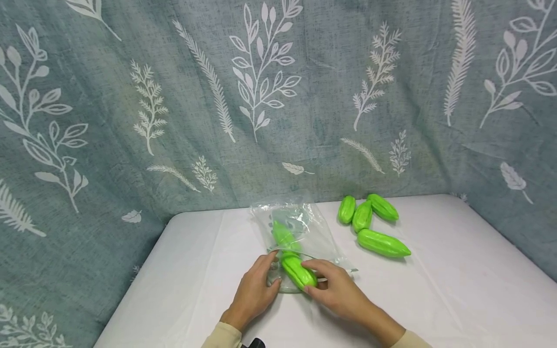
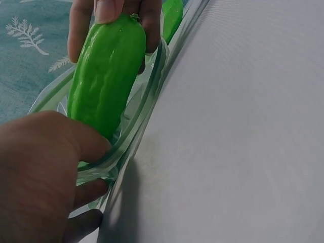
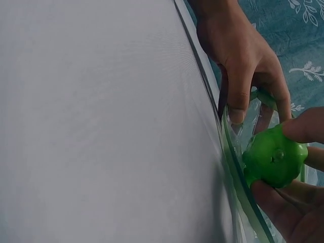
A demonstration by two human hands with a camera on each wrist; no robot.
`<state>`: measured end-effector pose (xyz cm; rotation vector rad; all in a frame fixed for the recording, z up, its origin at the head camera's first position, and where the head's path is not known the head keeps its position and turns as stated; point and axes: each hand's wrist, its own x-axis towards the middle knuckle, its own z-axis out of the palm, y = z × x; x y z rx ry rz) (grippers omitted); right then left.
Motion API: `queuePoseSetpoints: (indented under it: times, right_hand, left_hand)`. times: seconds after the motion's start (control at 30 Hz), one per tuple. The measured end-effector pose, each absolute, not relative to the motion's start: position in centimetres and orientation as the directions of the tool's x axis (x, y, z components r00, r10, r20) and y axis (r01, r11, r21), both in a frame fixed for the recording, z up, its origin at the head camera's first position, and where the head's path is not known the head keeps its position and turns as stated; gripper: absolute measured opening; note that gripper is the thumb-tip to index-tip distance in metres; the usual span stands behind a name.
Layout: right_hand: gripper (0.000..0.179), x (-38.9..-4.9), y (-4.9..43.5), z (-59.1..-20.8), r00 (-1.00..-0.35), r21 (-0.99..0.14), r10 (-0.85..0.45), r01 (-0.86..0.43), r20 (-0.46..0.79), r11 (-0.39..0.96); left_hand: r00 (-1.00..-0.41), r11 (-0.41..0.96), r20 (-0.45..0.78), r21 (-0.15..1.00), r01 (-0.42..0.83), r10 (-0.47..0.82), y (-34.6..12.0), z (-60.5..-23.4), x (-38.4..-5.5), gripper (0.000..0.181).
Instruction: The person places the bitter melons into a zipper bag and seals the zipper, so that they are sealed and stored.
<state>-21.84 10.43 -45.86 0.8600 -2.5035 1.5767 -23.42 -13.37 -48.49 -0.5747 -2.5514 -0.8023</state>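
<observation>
A ridged green plastic cucumber lies slanted at the mouth of a clear zip bag. My right hand grips it by the near end, thumb on one side and fingers on the other; the right wrist view shows that rounded end between the fingertips. With my left hand I hold the bag's greenish rim at the left of the mouth, thumb and fingers spread along it. Another green cucumber shows through the film farther inside the bag, in line with the held one.
Several more green cucumbers lie at the back right of the white table: one long one nearest, with shorter ones grouped behind it. A blue-green leaf-patterned cloth hangs behind the table and along its sides.
</observation>
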Motion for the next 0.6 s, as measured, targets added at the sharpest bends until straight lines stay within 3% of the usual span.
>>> queuePoseSetpoints:
  times: [0.6]
  right_hand:
    - [0.051,-22.2,8.7,-45.6,-0.797,-0.587,-0.374,-0.603,0.474,0.541]
  left_hand:
    - [-0.845,0.751,0.471,0.457,0.478,0.252,-13.4,-48.4,-23.4,0.074]
